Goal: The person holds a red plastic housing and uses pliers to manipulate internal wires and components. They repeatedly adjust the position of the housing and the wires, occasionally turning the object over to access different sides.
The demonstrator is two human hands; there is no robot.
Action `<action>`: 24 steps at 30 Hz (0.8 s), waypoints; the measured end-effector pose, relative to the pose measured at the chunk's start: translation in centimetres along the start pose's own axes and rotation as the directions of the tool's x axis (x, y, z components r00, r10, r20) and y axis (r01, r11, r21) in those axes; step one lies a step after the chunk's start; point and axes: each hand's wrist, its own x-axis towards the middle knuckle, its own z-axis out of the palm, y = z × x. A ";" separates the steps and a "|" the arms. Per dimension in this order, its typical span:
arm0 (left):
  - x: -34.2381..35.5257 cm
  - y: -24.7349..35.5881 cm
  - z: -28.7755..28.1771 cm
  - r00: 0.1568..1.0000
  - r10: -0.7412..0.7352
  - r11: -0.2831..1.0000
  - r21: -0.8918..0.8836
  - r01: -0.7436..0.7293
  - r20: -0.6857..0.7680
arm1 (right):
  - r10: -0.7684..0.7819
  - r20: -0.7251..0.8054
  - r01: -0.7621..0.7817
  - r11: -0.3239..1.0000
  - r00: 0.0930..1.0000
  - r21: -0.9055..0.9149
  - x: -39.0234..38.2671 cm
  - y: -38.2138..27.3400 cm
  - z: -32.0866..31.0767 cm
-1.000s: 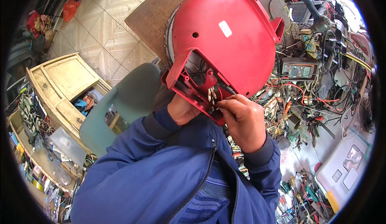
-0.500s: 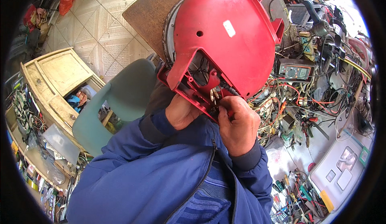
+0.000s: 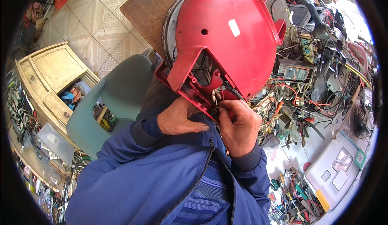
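A large red rounded appliance housing [image 3: 230, 43] lies tilted in front of me, with a grey metal rim at its left side. Dark wires and pale wire ends [image 3: 218, 95] show in the opening at its lower part. My right hand [image 3: 239, 124] is at the opening's near edge, thumb and forefinger pinched together just below the pale ends. What is between those fingertips is too small to make out. My left hand [image 3: 178, 118] is by the lower left edge of the housing, thumb stretched out and apart from it. The other left fingers are partly hidden behind the edge.
Behind the housing is a brown tabletop [image 3: 147, 13]. A green chair [image 3: 117, 91] and a yellowish cabinet [image 3: 52, 75] are on the left. At right, tangled wires surround a multimeter [image 3: 294, 72]; several screwdrivers and hand tools [image 3: 295, 194] lie near a white panel [image 3: 335, 176].
My left hand has drawn slightly down and left, and its thumb now shows outside the housing's edge. The right hand keeps its pinch in nearly the same place.
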 end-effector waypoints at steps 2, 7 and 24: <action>-0.1 -0.5 0.0 1.000 -0.015 1.000 -0.015 0.015 -0.015 | 0.014 0.011 -0.014 1.000 1.000 0.001 0.0 -0.1 -0.1; -0.1 -1.0 -0.2 1.000 -0.007 1.000 0.022 0.008 -0.029 | 0.051 0.036 -0.052 0.998 0.998 0.027 0.1 -0.3 -0.2; -0.1 -1.0 -0.4 0.998 0.024 0.982 0.188 -0.014 -0.054 | 0.037 0.063 -0.039 0.999 0.997 0.031 0.4 -0.2 -0.1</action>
